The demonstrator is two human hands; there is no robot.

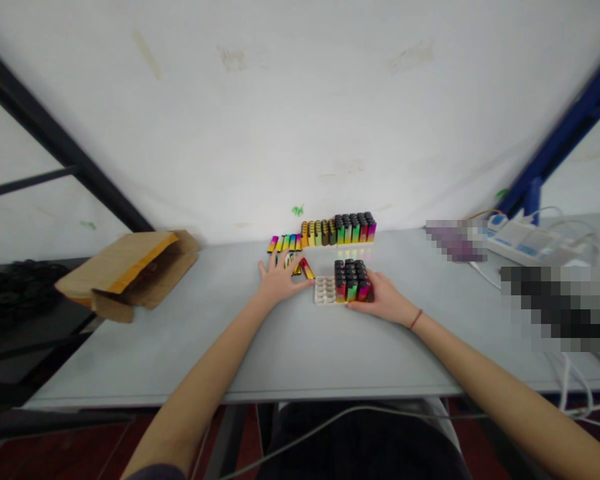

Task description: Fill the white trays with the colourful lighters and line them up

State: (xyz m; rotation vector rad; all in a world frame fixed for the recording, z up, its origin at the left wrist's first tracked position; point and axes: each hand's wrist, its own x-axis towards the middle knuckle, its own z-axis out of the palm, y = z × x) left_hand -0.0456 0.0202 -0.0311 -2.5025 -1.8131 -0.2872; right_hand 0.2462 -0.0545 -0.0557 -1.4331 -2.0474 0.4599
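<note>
My left hand (281, 280) is spread, palm down, over several loose lighters lying on the table. One red and yellow lighter (307, 269) lies tilted beside its fingers. Near my thumb is the bare left part of a white slotted tray (325, 291). Its right part is filled with upright, black-topped lighters (351, 281) in bright colours. My right hand (384, 299) wraps round the tray's right end, thumb along the front and fingers behind the lighters. Beyond my left hand lies a row of colourful lighter bodies (285, 243); what lies under my palm is hidden.
Against the wall stand a block of yellow and dark lighters (319, 233) and a tray of black-topped lighters (355, 229). An opened cardboard box (125, 270) sits at the left. Power strips (523, 237) and cables occupy the right, near blurred-out items. The table's front edge (330, 395) runs before me.
</note>
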